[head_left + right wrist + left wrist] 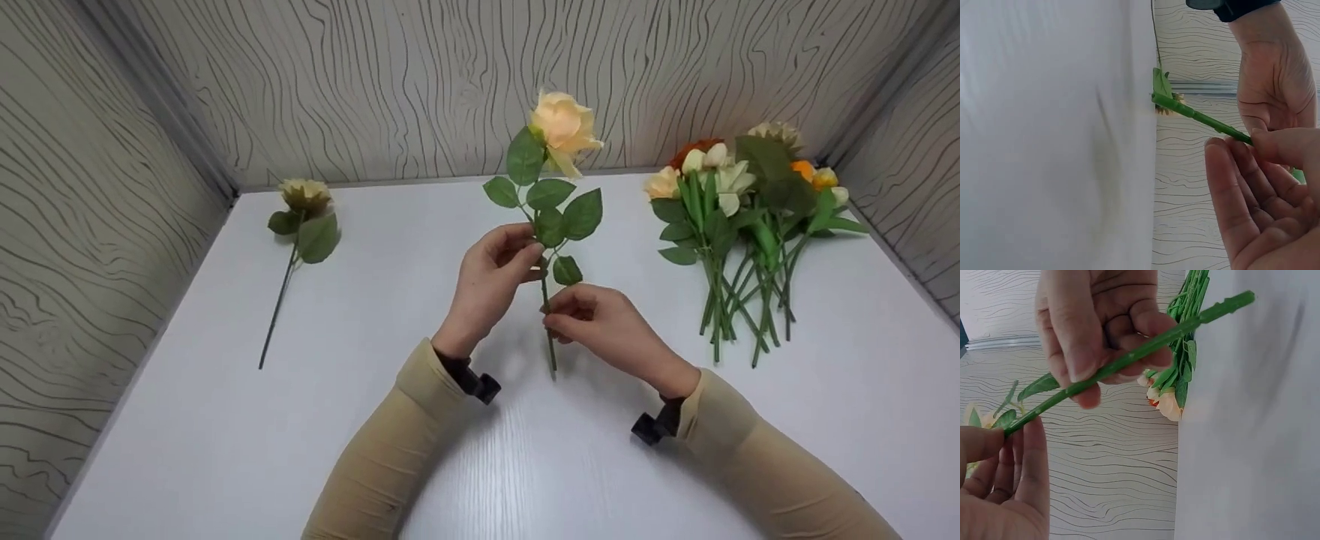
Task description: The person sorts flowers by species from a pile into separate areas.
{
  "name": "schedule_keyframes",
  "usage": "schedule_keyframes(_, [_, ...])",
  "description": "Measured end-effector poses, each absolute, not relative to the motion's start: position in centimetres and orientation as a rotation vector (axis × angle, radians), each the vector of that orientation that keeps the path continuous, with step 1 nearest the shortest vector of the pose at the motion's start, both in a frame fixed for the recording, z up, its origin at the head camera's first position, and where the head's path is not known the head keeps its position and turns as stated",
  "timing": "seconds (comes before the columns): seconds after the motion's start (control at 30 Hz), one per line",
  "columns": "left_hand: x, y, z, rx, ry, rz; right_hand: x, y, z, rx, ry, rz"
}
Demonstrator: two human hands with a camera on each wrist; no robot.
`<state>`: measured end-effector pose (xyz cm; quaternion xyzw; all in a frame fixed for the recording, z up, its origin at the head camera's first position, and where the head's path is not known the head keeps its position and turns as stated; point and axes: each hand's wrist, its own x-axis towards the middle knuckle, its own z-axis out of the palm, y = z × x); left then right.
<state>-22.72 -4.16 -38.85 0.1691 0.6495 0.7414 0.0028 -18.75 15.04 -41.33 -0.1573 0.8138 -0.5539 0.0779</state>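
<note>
A peach rose [564, 124] with green leaves is held above the table, bloom pointing away. My left hand [495, 277] pinches its stem just under the lower leaves. Farther down, my right hand [611, 326] pinches the same stem between thumb and fingers. In the left wrist view the green stem [1145, 349] slants past both hands, its cut end free. The right wrist view shows the stem's end [1179, 107] jutting out beyond the right hand [1275, 197].
On the left of the white table [225, 442] lies a single cream flower [305, 196] with a long thin stem. A pile of mixed flowers [739, 199], white, peach and orange, lies at the right. Wood-patterned panels [420, 82] stand behind and at both sides.
</note>
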Motion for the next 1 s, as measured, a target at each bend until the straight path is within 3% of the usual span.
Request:
schedule_keyframes(0.47, [-22.8,-4.2,-39.4,0.567,1.952,2.244,-19.4,15.1,-41.8,-0.308,2.261,-1.781])
schedule_keyframes(1.0, [-24.0,-6.4,-39.2,0.402,2.093,2.09,-19.4,15.5,-41.0,-0.315,2.297,-1.763])
